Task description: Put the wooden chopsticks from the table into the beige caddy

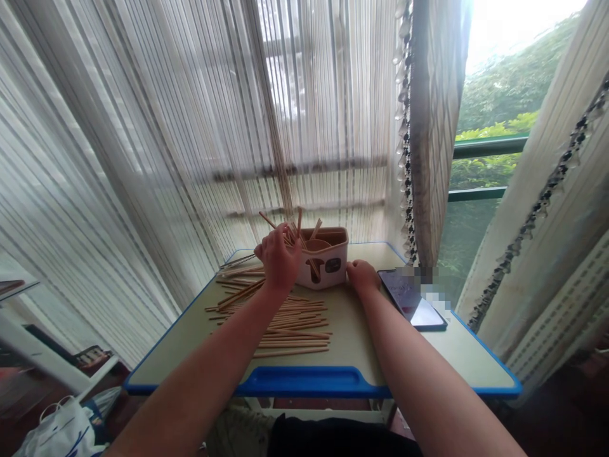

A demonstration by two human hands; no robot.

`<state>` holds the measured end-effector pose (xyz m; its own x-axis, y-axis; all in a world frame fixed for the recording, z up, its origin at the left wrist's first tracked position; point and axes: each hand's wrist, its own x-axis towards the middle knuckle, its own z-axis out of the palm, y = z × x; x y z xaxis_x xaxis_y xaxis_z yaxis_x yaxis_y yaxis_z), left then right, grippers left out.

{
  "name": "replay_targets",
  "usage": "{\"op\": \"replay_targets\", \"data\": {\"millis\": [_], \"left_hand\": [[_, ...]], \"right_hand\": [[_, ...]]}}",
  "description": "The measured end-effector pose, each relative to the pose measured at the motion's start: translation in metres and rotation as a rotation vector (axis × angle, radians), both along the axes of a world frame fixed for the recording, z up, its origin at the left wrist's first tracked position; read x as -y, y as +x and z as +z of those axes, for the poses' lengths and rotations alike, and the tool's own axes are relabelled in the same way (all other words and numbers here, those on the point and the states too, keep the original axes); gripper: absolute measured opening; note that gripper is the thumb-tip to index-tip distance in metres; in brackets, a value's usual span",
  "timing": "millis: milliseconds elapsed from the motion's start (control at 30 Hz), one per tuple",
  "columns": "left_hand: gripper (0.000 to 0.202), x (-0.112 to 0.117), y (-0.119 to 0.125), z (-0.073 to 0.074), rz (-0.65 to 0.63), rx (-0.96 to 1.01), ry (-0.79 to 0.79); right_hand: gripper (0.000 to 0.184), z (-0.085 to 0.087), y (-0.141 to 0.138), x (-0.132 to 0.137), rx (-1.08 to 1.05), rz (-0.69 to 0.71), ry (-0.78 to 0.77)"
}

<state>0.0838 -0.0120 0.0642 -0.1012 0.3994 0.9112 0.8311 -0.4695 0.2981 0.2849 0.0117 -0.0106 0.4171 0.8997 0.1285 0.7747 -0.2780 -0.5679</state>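
A small table (457, 346) with a blue rim carries a pale pink holder box (328, 257) with dark cut-outs. Several wooden chopsticks stand in the holder. Many more chopsticks (285, 320) lie scattered flat on the left half of the table. My left hand (278, 257) is raised at the holder's left edge, fingers closed round a bunch of chopsticks (288, 230) that point into the box. My right hand (362, 276) rests on the table against the holder's right side, fingers curled.
A dark smartphone (413, 299) lies on the table right of my right hand. Striped sheer curtains (190, 127) hang close behind the table, with a window and greenery to the right. A white plastic bag (57, 431) sits on the floor at lower left.
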Motion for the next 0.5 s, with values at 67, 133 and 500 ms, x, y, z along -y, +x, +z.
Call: {"op": "replay_targets", "data": {"millis": [67, 133, 500], "left_hand": [[0.048, -0.002, 0.000, -0.008, -0.003, 0.017, 0.030], [0.048, -0.005, -0.001, -0.017, -0.011, 0.020, 0.056], [0.037, -0.005, -0.016, -0.030, -0.062, -0.278, 0.028]], "right_hand": [[0.038, 0.000, 0.000, 0.000, 0.003, -0.005, 0.002], [0.038, 0.000, -0.001, 0.000, 0.010, -0.005, 0.006], [0.040, -0.003, -0.004, -0.006, 0.071, -0.015, -0.020]]}}
